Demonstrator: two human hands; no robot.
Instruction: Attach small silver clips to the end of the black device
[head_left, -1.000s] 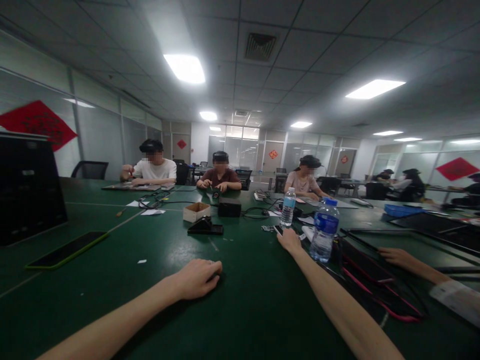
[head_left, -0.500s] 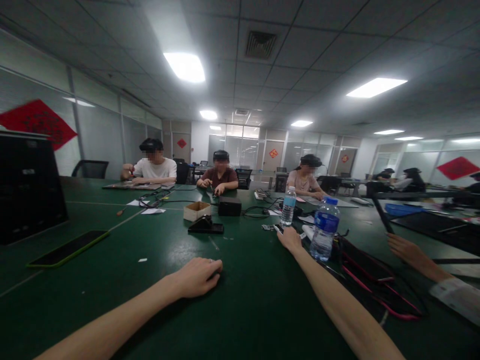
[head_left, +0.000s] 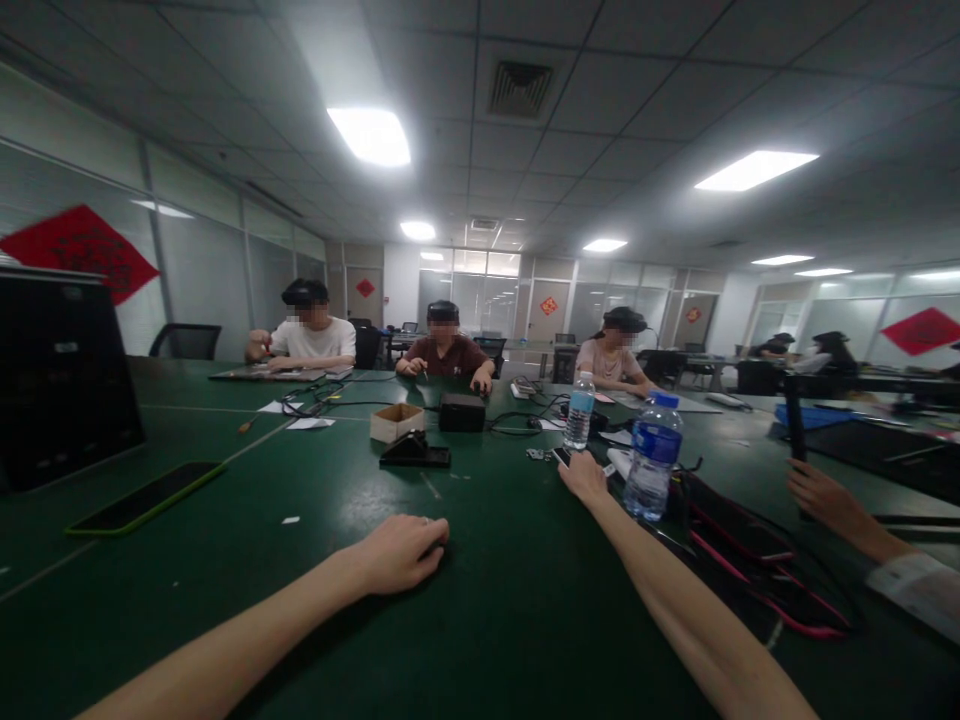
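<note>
My left hand (head_left: 405, 553) rests on the green tabletop (head_left: 480, 630), its fingers curled in and nothing visible in them. A ring shows on one finger. Further forward and to the right, my right hand (head_left: 584, 478) is closed around a small flat dark-and-white object (head_left: 562, 456), mostly hidden under the fingers. Just behind that hand stands a small water bottle (head_left: 580, 412) with a light blue label. A larger bottle (head_left: 652, 455) with a blue cap is close by on its right. Small metal-looking parts (head_left: 538, 455) lie left of the right hand.
A black stand (head_left: 415, 452), an open cardboard box (head_left: 397, 423) and a black box (head_left: 461, 412) sit mid-table. A green-edged phone (head_left: 146, 498) lies left, near a black computer case (head_left: 67, 380). At right are a pink-trimmed pouch (head_left: 739, 555) and a co-worker's hand (head_left: 832, 500) gripping a black bar.
My hands stay nearly still; the view shifts slightly. At right, the co-worker's black bar has swung more upright. The person across in the middle has moved a hand outward.
</note>
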